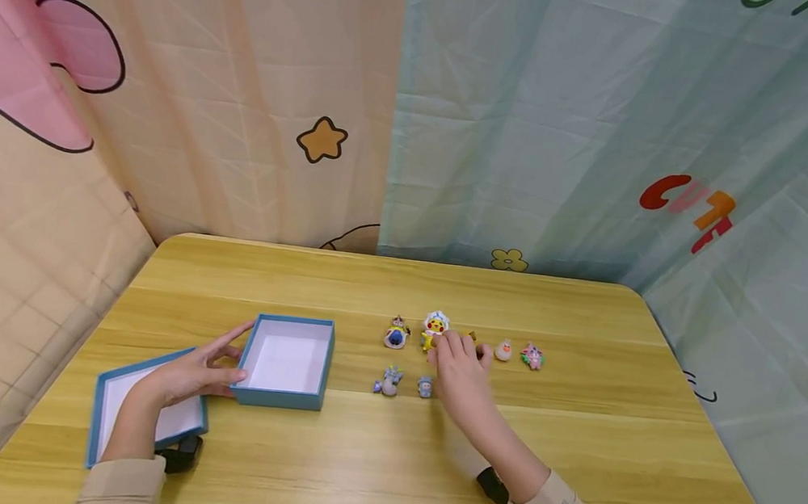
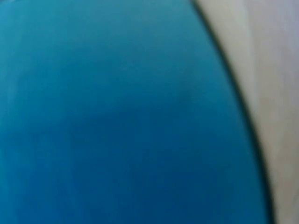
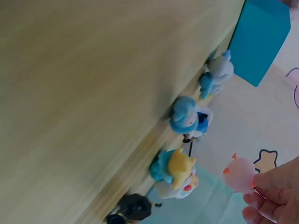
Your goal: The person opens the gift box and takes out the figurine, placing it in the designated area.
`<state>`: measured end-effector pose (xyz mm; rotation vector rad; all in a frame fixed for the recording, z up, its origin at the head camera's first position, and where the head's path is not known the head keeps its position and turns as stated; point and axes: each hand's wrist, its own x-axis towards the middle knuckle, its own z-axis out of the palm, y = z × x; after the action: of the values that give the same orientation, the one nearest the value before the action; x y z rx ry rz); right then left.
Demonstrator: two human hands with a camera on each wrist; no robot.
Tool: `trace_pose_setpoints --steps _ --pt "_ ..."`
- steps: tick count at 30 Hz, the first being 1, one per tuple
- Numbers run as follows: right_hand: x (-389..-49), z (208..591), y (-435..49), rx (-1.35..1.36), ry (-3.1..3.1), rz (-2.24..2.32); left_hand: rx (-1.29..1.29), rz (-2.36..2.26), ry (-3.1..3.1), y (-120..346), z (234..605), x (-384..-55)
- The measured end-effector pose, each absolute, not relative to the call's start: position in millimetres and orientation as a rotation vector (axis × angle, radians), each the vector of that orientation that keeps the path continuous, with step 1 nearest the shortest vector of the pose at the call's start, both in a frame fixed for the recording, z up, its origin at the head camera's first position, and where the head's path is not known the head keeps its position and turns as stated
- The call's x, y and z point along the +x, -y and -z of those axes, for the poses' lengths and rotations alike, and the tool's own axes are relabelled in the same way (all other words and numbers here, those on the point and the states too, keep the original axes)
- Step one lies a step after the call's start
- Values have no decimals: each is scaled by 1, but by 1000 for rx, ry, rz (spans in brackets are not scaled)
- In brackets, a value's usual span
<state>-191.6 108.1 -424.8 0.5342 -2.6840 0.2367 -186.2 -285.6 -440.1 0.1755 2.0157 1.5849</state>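
My left hand (image 1: pixel 190 377) rests at the left side of an open blue box (image 1: pixel 327 366) with a white inside, fingers spread along its wall. Blurred blue fills most of the left wrist view. My right hand (image 1: pixel 463 375) pinches a small pink figurine (image 3: pixel 239 175) between thumb and fingers, above the table in the right wrist view. Around that hand stand a yellow figurine in a white hood (image 1: pixel 434 330), a small grey-blue figurine (image 1: pixel 424 386) and a dark figurine (image 3: pixel 134 206), which the hand partly hides in the head view.
A blue-rimmed lid (image 1: pixel 99 417) lies tilted under the left forearm. Left of the hooded figurine stand a crowned figurine (image 1: pixel 397 333) and a grey figurine (image 1: pixel 388 381). A white duck-like figurine (image 1: pixel 503 350) and a pink-green figurine (image 1: pixel 532 356) are to the right. Curtains hang behind the table (image 1: pixel 382 477).
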Motion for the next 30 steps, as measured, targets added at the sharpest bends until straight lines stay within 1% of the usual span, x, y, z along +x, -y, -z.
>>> trace_pose_setpoints --steps 15,30 --pt "-184 448 -150 493 2813 -212 180 -1588 -2006 286 442 -187" --pt "-180 456 -163 576 2888 -76 206 -1601 -1992 287 442 -187"
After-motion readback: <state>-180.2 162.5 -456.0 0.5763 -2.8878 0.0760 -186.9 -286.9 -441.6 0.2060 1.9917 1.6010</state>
